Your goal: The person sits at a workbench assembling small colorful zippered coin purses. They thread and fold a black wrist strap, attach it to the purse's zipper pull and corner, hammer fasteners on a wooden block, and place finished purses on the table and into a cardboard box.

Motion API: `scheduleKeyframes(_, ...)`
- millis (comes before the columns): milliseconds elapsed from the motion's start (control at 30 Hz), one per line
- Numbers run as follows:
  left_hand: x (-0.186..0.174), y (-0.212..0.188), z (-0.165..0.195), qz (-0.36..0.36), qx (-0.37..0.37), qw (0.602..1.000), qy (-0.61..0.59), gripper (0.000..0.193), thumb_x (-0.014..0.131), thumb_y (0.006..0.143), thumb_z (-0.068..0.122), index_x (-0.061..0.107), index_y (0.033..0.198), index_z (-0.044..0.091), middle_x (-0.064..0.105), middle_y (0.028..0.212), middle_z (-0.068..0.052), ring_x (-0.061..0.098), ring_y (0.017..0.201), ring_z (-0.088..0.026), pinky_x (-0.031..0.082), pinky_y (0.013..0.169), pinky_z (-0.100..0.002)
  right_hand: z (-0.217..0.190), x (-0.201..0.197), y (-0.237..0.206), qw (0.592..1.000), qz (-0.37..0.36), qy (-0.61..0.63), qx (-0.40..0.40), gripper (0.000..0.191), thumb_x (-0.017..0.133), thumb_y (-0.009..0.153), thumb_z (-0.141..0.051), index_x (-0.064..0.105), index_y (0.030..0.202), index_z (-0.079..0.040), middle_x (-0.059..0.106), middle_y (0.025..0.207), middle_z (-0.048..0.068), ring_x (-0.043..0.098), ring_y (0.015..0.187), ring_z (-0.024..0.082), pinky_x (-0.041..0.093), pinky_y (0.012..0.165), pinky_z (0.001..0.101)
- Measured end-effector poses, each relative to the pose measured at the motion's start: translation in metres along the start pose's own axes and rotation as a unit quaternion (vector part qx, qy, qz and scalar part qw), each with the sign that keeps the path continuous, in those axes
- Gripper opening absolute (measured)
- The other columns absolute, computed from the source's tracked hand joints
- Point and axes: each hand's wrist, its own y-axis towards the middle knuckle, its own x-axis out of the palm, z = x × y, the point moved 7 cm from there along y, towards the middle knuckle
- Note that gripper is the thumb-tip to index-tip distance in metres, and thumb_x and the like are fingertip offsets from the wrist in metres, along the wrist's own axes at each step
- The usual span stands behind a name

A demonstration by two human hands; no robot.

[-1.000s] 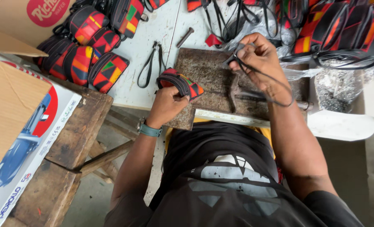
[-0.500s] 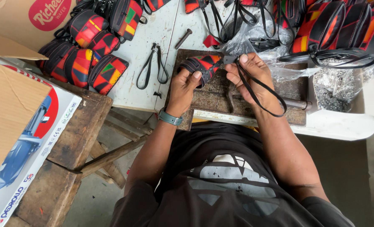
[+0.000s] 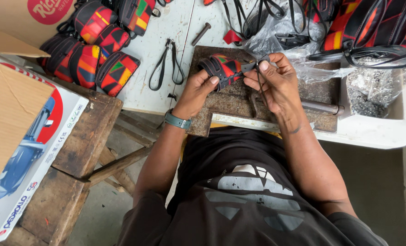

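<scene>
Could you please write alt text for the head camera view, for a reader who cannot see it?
A person's left hand holds a small colourful patchwork pouch over a worn metal block, while the right hand pinches a black strap at its end. More pouches lie piled at left.

Left hand (image 3: 198,89) and right hand (image 3: 276,82) are raised side by side, fingers curled (thumbs uppermost), forearms converging.

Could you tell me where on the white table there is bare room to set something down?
One bare strip of the white table runs between the pile of pouches and the dark metal plate, apart from a loose black strap. The far right is crowded with plastic bags and straps. Both hands, left hand and right hand, occupy the plate.
</scene>
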Motion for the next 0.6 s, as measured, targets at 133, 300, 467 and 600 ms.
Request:
scheduleKeyframes(133,-0.006,0.003,-0.004,0.020,-0.010,1.000,0.006,0.035,0.064,0.105,0.020,0.065,0.134,0.002,0.072,0.123,-0.002,0.064,0.110,-0.008,0.055,0.099,-0.029,-0.001,-0.001,-0.007,1.000,0.022,-0.016,0.001,0.014,0.066,0.105,-0.004,0.059,0.117,-0.004,0.071,0.093,0.010,0.077,0.085,0.027,0.068,0.078,0.0451)
scheduleKeyframes(300,-0.004,0.002,0.000,0.030,0.015,0.998,0.058,0.026,0.067,0.105,0.019,0.071,0.123,0.001,0.072,0.107,0.001,0.060,0.096,-0.006,0.052,0.087,-0.026,0.001,0.010,-0.021,0.986,-0.019,-0.165,-0.029,0.027,0.071,0.101,0.002,0.062,0.127,0.001,0.069,0.097,0.007,0.064,0.080,0.012,0.054,0.072,0.0269)
scheduleKeyframes(467,0.019,-0.005,0.031,0.004,0.077,0.973,0.218,0.018,0.065,0.106,0.018,0.070,0.114,0.001,0.069,0.091,0.003,0.055,0.083,-0.003,0.050,0.076,-0.023,0.012,0.011,-0.026,0.950,-0.015,-0.312,-0.031,0.036,0.078,0.093,0.005,0.050,0.115,-0.005,0.069,0.089,0.006,0.064,0.077,0.009,0.053,0.065,0.0225)
scheduleKeyframes(600,0.037,-0.008,0.050,-0.007,0.059,0.955,0.292,0.018,0.067,0.103,0.016,0.070,0.111,0.001,0.058,0.073,0.002,0.046,0.067,-0.005,0.043,0.060,-0.026,0.011,0.006,-0.023,0.956,0.008,-0.292,-0.023,0.038,0.079,0.092,0.005,0.046,0.107,-0.007,0.067,0.085,0.007,0.066,0.073,0.012,0.054,0.062,0.0245)
